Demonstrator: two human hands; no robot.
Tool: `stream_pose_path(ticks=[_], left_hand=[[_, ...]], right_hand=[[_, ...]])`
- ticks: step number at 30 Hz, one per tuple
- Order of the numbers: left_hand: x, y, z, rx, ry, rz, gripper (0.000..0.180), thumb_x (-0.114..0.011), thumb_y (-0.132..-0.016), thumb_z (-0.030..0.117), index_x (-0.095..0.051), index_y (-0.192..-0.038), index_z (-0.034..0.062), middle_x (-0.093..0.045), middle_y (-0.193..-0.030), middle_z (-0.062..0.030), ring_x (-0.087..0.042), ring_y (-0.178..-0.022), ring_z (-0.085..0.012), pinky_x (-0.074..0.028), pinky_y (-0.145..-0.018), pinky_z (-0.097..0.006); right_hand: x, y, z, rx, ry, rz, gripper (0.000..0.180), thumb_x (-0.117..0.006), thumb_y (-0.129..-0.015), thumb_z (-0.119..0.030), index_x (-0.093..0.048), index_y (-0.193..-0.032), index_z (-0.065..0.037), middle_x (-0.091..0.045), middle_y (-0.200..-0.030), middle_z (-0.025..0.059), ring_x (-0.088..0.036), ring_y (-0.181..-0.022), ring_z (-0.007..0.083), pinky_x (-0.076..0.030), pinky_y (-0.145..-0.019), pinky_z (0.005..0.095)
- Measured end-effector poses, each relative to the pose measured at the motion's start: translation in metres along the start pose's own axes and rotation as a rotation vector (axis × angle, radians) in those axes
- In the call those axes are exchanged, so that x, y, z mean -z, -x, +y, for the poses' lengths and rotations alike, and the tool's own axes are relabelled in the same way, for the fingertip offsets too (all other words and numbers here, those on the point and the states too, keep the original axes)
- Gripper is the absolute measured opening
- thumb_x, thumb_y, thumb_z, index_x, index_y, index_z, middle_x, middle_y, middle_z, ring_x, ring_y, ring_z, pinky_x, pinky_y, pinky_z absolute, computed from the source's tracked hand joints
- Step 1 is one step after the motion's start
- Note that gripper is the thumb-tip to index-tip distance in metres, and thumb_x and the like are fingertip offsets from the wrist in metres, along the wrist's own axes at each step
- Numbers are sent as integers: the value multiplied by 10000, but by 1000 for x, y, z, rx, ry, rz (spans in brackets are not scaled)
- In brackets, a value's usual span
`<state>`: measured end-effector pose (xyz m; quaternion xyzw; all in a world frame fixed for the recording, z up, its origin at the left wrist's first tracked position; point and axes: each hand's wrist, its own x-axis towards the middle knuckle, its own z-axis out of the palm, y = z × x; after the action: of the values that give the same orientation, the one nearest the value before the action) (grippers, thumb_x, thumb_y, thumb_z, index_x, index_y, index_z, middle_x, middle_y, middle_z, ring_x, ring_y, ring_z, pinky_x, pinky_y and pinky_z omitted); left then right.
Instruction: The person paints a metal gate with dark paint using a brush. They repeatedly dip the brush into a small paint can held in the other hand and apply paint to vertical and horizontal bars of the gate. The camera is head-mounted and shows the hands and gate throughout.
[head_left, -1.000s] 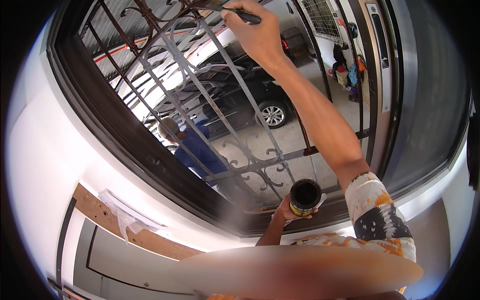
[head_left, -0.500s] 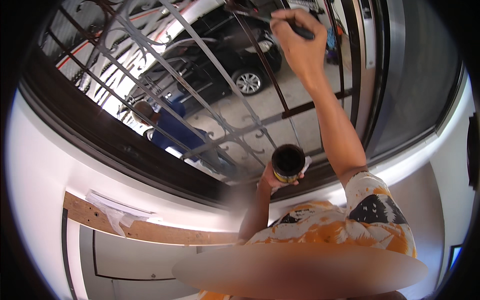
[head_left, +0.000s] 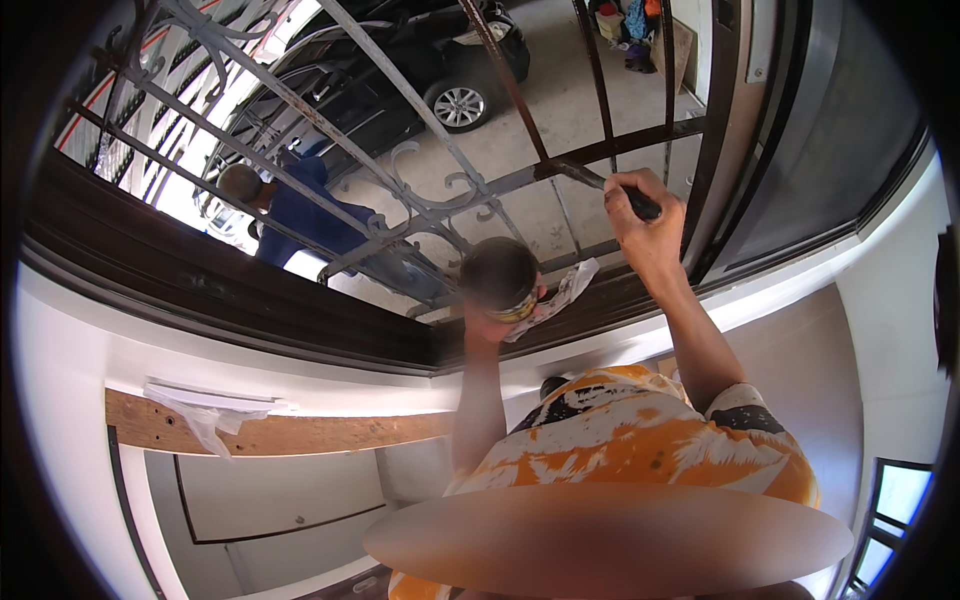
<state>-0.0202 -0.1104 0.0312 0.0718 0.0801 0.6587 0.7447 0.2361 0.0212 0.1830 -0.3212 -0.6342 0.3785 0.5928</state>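
My right hand [head_left: 648,225] is closed round the dark handle of a paintbrush [head_left: 585,175]. The brush's bristle end meets the lower crossbar of a metal window grille [head_left: 440,210], where a vertical bar joins it. Bars at the right of the grille are dark brown; those toward the left are grey with rusty patches. My left hand [head_left: 487,325] grips an open can [head_left: 500,280] with a dark inside, held below the crossbar and blurred by motion. A crumpled white paper or cloth [head_left: 565,298] with dark spots sticks out beside the can, next to that hand.
A dark window frame [head_left: 230,290] runs along the grille, with a sliding pane [head_left: 840,150] at the right. Beyond the bars, a person in a blue shirt [head_left: 310,215] bends near a black car [head_left: 350,100]. A wooden strip [head_left: 330,432] with plastic film lies lower left.
My right hand has brought the brush down from the upper bars to the lower crossbar. The can in my left hand has moved left and slightly up. The whole view has shifted.
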Motion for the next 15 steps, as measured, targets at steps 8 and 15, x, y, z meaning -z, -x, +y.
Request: stream_pose_path(ticks=[8, 15], left_hand=[[26, 18, -1, -51, 45, 219, 742, -427, -1007, 620, -547, -1466, 50, -587, -1406, -280, -567, -1252, -535, -527, -920, -692], [32, 11, 0, -7, 97, 251, 663, -392, -1028, 564, -551, -1459, 86, -569, -1430, -263, -512, -1312, -528, -456, -980, -685]], right_hand=[[-4, -42, -25, 285, 188, -18, 104, -706, -946, -76, -713, -911, 22, -653, -730, 26, -565, -675, 56, -462, -618, 254], [-23, -69, -16, 58, 243, -51, 188, -686, -904, -205, -730, -941, -26, -743, -845, 149, -726, -762, 350, -567, -739, 397]])
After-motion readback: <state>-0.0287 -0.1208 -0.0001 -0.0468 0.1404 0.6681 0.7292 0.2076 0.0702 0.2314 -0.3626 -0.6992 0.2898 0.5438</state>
